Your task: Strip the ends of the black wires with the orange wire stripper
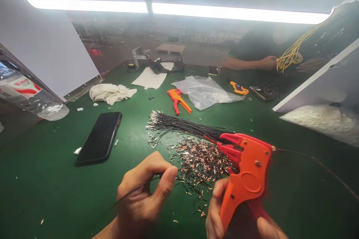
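Observation:
My left hand (pixel 144 190) pinches a thin black wire (pixel 131 193) between thumb and fingers, low in the middle of the view. My right hand (pixel 224 214) grips an orange wire stripper (pixel 246 173) by its handles, jaws pointing left and up. Just beyond the jaws lies a bundle of black wires (pixel 182 125) with bare metal ends. A heap of cut wire bits (pixel 202 162) covers the green mat between my hands and the bundle.
A black phone (pixel 99 137) lies at left, a water bottle (pixel 30 97) beyond it, a white cloth (pixel 110 92), a second orange stripper (pixel 178 99), a clear plastic bag (pixel 204 91). Another person's hands (pixel 269 62) hold yellow wires (pixel 293 52) at far right.

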Demonstrator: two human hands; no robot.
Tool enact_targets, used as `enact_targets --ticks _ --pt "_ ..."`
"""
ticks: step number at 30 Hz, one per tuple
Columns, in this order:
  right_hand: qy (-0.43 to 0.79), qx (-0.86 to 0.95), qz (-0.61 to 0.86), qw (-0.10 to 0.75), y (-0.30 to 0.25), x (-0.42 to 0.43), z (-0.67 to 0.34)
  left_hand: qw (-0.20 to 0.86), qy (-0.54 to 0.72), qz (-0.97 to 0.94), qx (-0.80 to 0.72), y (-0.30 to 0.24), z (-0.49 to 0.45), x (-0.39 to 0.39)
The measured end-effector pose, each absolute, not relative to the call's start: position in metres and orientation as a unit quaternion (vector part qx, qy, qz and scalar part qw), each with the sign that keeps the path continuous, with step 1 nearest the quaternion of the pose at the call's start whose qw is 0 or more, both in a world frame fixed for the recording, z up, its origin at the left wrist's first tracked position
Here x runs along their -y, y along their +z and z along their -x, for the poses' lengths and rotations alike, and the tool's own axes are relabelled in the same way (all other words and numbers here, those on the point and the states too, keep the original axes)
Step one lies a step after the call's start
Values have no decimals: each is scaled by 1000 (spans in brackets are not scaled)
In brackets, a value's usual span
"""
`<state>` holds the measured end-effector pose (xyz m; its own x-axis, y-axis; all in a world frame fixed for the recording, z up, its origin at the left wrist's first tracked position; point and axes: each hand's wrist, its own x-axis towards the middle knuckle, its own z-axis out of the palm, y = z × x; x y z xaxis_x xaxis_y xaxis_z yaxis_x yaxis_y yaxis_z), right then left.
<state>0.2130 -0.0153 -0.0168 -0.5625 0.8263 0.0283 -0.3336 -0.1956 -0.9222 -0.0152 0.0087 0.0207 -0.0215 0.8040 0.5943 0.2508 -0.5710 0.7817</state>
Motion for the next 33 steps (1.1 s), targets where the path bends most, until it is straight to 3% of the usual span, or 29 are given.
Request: enact_targets --ticks 4,8,11,14,18,27,33 --pt "642 537 291 463 -5 9 -231 240 571 -654 -435 16 14 -12" --pt "361 732 478 324 -4 3 -267 224 581 -655 -428 9 13 -12" --pt "153 812 508 241 -8 -6 -281 210 572 -671 -423 6 12 -10" --pt "32 842 505 188 -14 -13 -281 178 564 -694 -410 8 13 -9" --pt "50 853 502 130 -18 -13 -273 120 558 -736 -364 13 12 -12" --pt "67 873 456 156 -28 1 -235 43 495 -788 -365 6 5 -11" --pt "92 868 367 322 -29 1 -222 24 471 -820 -325 -7 -6 0"
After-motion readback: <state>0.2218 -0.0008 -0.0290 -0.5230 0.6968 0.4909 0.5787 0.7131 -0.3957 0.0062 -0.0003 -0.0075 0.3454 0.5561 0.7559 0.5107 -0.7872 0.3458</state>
